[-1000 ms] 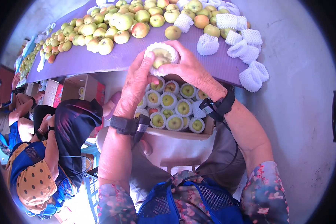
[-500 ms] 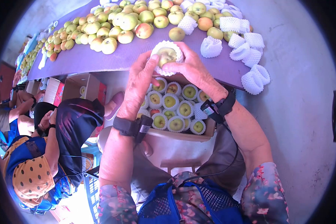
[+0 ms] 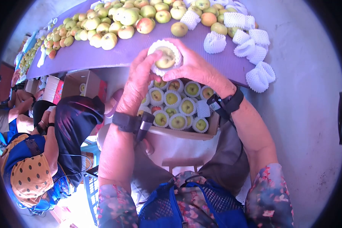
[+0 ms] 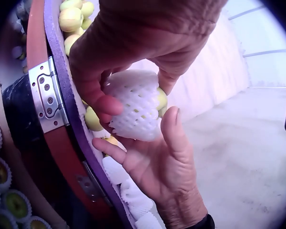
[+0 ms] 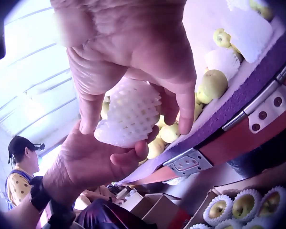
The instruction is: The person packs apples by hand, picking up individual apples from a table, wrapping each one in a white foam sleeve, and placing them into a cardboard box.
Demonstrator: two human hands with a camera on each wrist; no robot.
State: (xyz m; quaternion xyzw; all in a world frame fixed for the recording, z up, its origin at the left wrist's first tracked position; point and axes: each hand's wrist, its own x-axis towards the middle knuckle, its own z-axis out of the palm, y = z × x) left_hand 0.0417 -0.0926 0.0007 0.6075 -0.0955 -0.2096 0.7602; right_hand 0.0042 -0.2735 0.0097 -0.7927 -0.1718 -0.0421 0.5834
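Observation:
A pale green apple (image 3: 165, 60) in a white foam net (image 3: 154, 48) is held up between both hands, at the near edge of the purple-covered table. My left hand (image 3: 140, 76) grips it from the left, its thumb lying over the net's rim. From the other side, my right hand (image 3: 195, 66) holds it with the thumb low and the fingers behind. The wrist views show the net (image 4: 136, 105) stretched round most of the apple, with a little green skin bare at its open end. Below the hands, a cardboard box (image 3: 193, 136) holds netted apples (image 3: 172, 98) in rows.
Loose apples (image 3: 126, 17) are heaped along the purple table mat (image 3: 83, 62). Spare foam nets (image 3: 215, 42) lie at its right end. On the left another person (image 3: 32, 167) sits near an open carton (image 3: 75, 84). Metal hinges (image 4: 48, 95) show on the table's red edge.
Both hands keep hold of the netted apple, with only slight shifts of the thumbs. The apple moved a little right, then back left in the view.

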